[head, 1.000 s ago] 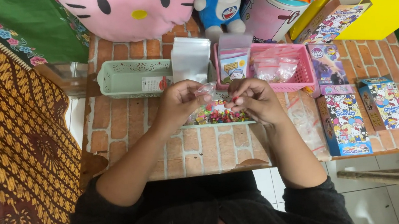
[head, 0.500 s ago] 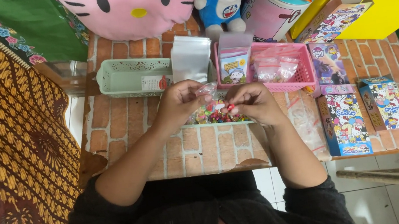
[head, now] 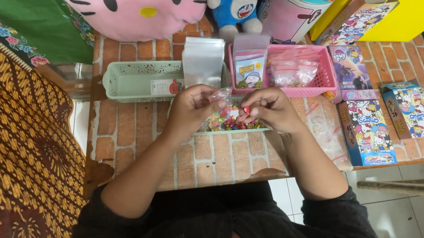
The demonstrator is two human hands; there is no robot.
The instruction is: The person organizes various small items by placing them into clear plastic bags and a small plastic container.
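Observation:
My left hand (head: 194,105) pinches a small clear plastic bag (head: 219,96) by its mouth, just above a shallow tray of small colourful pieces (head: 228,124). Close beside it on the right, my right hand (head: 267,109) holds a small red piece (head: 246,110) between its fingertips, right at the bag's opening. Both hands hover over the tray, on a table covered in a brick pattern (head: 135,137).
A pale green basket (head: 134,81) and a stack of clear bags (head: 204,62) stand behind the hands. A pink basket (head: 325,75) holds filled packets. Colourful cartoon boxes (head: 368,131) lie at right, plush toys at the back, patterned cloth (head: 11,156) at left.
The hands stay over the tray. My right hand has brought a small red piece up to the bag's mouth; the left hand shifted only slightly.

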